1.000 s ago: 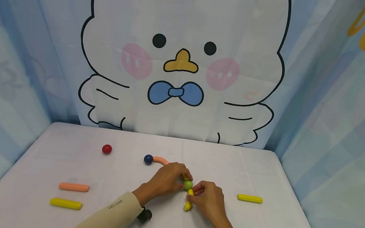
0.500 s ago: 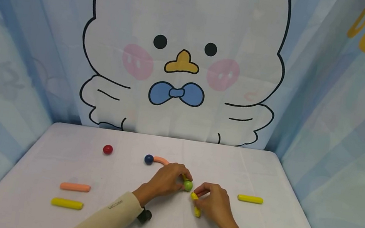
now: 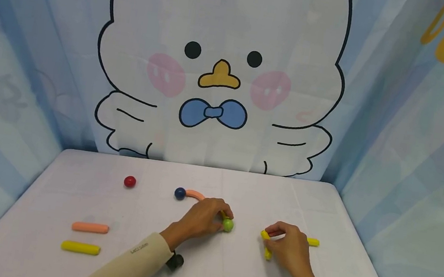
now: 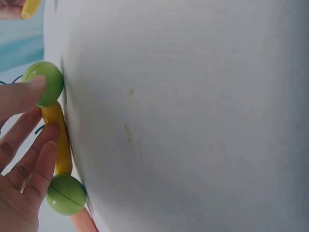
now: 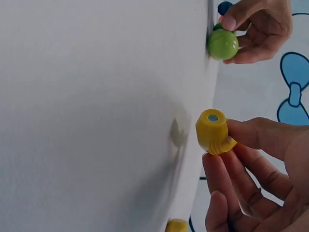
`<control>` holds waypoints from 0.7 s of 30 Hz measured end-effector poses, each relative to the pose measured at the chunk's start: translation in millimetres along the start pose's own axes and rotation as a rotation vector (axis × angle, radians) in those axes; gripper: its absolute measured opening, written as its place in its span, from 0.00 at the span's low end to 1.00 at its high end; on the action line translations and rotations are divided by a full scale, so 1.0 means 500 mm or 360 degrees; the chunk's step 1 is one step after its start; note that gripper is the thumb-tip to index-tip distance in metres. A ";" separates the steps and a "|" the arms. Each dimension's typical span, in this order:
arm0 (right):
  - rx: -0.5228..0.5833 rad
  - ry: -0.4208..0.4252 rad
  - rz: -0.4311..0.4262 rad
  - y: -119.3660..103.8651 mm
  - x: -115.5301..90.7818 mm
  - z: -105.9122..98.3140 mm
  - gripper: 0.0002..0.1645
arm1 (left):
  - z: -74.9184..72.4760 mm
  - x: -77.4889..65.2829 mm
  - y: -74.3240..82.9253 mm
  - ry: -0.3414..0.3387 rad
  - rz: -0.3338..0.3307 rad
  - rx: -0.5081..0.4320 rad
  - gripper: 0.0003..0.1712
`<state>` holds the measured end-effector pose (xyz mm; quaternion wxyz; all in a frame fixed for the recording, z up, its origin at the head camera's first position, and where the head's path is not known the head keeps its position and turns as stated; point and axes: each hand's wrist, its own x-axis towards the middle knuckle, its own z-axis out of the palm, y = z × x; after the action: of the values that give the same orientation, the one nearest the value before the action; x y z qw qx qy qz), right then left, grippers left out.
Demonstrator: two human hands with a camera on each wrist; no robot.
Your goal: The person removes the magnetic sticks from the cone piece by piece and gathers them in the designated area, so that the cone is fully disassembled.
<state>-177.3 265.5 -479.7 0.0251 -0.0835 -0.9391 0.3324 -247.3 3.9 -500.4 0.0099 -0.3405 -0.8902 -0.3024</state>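
Note:
My left hand [image 3: 204, 216] holds a green ball [image 3: 227, 225] between thumb and fingers, low on the white tabletop. In the left wrist view the ball joins a yellow magnetic stick [image 4: 65, 157], which runs to a second green ball [image 4: 66, 195]. Beyond that an orange curved stick [image 3: 195, 195] ends at a dark blue ball [image 3: 180, 193]; the hand hides the middle of this chain from the head view. To the right, my right hand [image 3: 289, 246] pinches another yellow magnetic stick [image 5: 212, 133], its end with a small metal disc facing the right wrist camera.
A red ball [image 3: 129, 182] sits at the back left. Nearer on the left lie a straight orange stick [image 3: 90, 227] and a yellow stick [image 3: 80, 247]. Another yellow stick [image 3: 313, 242] shows partly behind my right hand. A curtain with a cartoon bird [image 3: 210, 141] rises behind the table.
My right hand has drawn its yellow stick away from the green ball and carried it right, near the lying yellow stick. My left hand has stayed at the ball.

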 end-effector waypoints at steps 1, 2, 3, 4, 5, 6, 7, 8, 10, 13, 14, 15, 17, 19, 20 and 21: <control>-0.0007 0.0010 0.0003 0.006 0.001 -0.005 0.13 | 0.000 0.000 0.000 -0.0006 0.0004 0.0001 0.18; -0.0015 0.0019 0.0005 0.012 0.001 -0.010 0.12 | 0.001 -0.001 0.001 -0.0013 0.0007 0.0005 0.18; -0.0025 0.0029 0.0012 0.017 0.002 -0.015 0.12 | 0.002 -0.001 0.001 -0.0022 0.0011 0.0012 0.19; -0.0037 0.0038 0.0017 0.023 0.002 -0.020 0.12 | 0.004 -0.001 0.001 -0.0032 0.0010 0.0019 0.19; -0.0048 0.0045 0.0021 0.028 0.003 -0.024 0.11 | 0.005 -0.001 0.001 -0.0038 0.0013 0.0031 0.19; -0.0058 0.0051 0.0025 0.033 0.004 -0.027 0.11 | 0.007 -0.001 0.001 -0.0039 0.0016 0.0040 0.18; -0.0070 0.0055 0.0027 0.038 0.004 -0.031 0.11 | 0.008 -0.001 0.001 -0.0040 0.0013 0.0045 0.18; -0.0084 0.0060 0.0029 0.043 0.004 -0.035 0.11 | 0.009 0.000 0.002 -0.0041 0.0010 0.0053 0.17; -0.0108 0.0069 0.0029 0.051 0.004 -0.040 0.11 | 0.011 0.000 0.003 -0.0037 0.0005 0.0068 0.16; -0.0128 0.0075 0.0034 0.060 0.004 -0.045 0.10 | 0.010 0.001 0.005 -0.0026 -0.0002 0.0105 0.16; -0.0128 0.0076 0.0039 0.062 0.003 -0.046 0.10 | 0.009 0.001 0.006 -0.0020 -0.0002 0.0121 0.16; -0.0127 0.0074 0.0048 0.064 0.003 -0.047 0.10 | 0.009 0.001 0.007 -0.0014 -0.0001 0.0138 0.16; -0.0125 0.0069 0.0068 0.068 0.002 -0.048 0.10 | 0.009 0.002 0.008 -0.0003 0.0002 0.0166 0.16; -0.0130 0.0067 0.0083 0.071 0.001 -0.048 0.10 | 0.009 0.002 0.008 0.0006 0.0008 0.0196 0.15; -0.0129 0.0067 0.0088 0.073 0.001 -0.048 0.11 | 0.009 0.002 0.008 0.0007 0.0011 0.0209 0.15; -0.0132 0.0067 0.0093 0.075 0.001 -0.047 0.11 | 0.010 0.001 0.008 0.0007 0.0014 0.0220 0.15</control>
<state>-170.1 308.8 -484.8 0.0317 -0.1190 -0.9485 0.2918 -244.5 9.2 -502.1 0.0368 -0.3422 -0.9075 -0.2409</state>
